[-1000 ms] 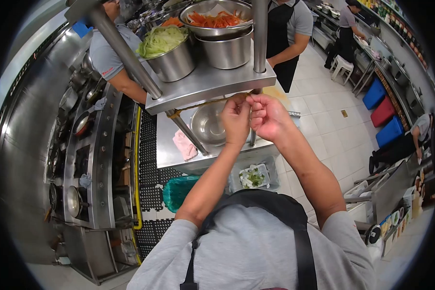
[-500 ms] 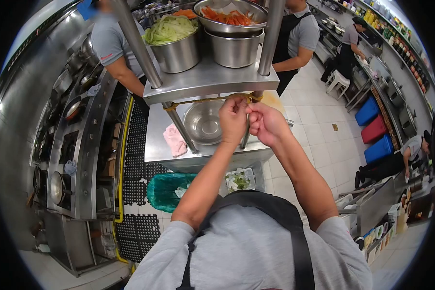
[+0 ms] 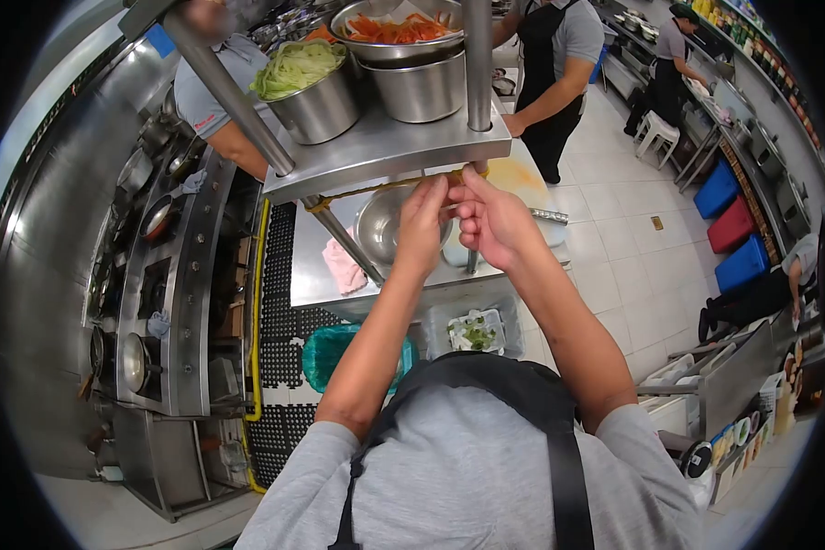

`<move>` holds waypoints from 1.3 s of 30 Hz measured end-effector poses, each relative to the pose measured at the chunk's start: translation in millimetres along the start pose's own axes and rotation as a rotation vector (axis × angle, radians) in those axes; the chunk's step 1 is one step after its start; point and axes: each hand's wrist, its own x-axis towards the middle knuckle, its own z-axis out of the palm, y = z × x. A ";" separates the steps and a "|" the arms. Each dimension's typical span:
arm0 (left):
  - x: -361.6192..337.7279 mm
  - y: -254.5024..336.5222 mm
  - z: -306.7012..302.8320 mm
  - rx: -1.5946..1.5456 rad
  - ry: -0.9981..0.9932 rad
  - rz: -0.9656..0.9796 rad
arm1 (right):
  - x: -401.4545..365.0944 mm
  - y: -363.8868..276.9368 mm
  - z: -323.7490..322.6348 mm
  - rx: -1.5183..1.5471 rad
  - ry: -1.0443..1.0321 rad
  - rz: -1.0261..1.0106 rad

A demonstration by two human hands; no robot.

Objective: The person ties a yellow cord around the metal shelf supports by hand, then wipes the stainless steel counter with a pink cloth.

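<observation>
My left hand (image 3: 420, 225) is raised under the front of the steel shelf (image 3: 403, 151), its fingers pressed together at the yellowish cord (image 3: 357, 188) strung between the shelf posts. Close beside it, my right hand (image 3: 497, 220) has curled fingers and its thumb up at the cord's right end. A thin, pale strand seems to run between the two hands, too small to name. Behind and below the hands, a steel bowl (image 3: 376, 229) rests on the steel counter (image 3: 316, 291), partly covered by my left hand. A pink cloth (image 3: 344, 266) lies left of the bowl.
On the shelf stand a pot of shredded green vegetable (image 3: 316, 115) and a bowl of orange shreds (image 3: 399, 41) atop another pot. A cutting board (image 3: 518, 179) lies at right. Below are a green-lined bin (image 3: 325, 357) and tub (image 3: 513, 335). Co-workers stand beyond; stoves (image 3: 179, 302) line the left.
My hands have parted slightly, and the right thumb has lifted toward the cord. The view has shifted, showing more of the cutting board. The co-worker at right has reached toward the counter.
</observation>
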 end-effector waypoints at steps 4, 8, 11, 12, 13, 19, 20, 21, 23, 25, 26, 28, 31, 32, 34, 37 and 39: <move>6.1 8.0 2.6 -0.027 0.027 -0.159 | 18.7 12.4 -1.4 0.235 -0.020 0.018; 6.1 25.8 19.1 0.001 0.097 -0.140 | 21.4 20.0 6.4 0.289 -0.003 -0.041; 3.5 33.4 20.6 -0.090 0.086 -0.201 | 17.9 18.7 6.9 0.403 -0.023 -0.006; 3.8 28.5 19.4 -0.143 0.089 -0.190 | 18.1 16.8 5.3 0.455 -0.042 0.018; 4.4 25.2 18.5 -0.196 0.090 -0.180 | 21.9 15.1 1.1 0.534 -0.133 0.078; 0.4 4.6 6.5 -0.129 0.074 -0.079 | 21.1 10.9 -6.6 0.718 -0.289 0.220; 0.6 2.7 3.6 -0.128 0.068 -0.089 | 18.0 8.4 -3.9 0.694 -0.283 0.194; 1.3 1.0 1.5 -0.126 0.061 -0.098 | 16.6 7.4 -2.9 0.669 -0.278 0.166; 1.9 3.4 0.8 -0.123 0.039 -0.121 | 23.6 16.1 -10.1 0.521 -0.244 0.111; -0.6 9.5 0.5 -0.118 0.012 -0.154 | 25.5 21.7 -11.9 0.429 -0.195 0.060; -0.7 12.1 4.3 -0.088 0.057 -0.158 | 25.7 24.3 -9.2 0.410 -0.165 0.038; -0.9 17.0 11.5 -0.024 0.149 -0.164 | 27.3 29.8 -4.9 0.362 -0.114 -0.012; -2.7 20.9 5.4 0.060 0.093 -0.196 | 36.1 39.7 2.7 0.299 -0.060 -0.101; -2.6 22.9 5.8 0.078 0.109 -0.188 | 38.7 42.6 7.8 0.299 -0.043 -0.131; -1.1 27.3 9.5 0.118 0.132 -0.170 | 36.5 43.4 11.2 0.316 -0.019 -0.162; -5.2 30.3 21.5 0.047 0.143 -0.173 | 29.3 34.3 13.4 0.383 -0.031 -0.124; -3.9 29.0 23.9 0.028 0.120 -0.168 | 22.9 20.0 9.6 0.454 -0.064 -0.047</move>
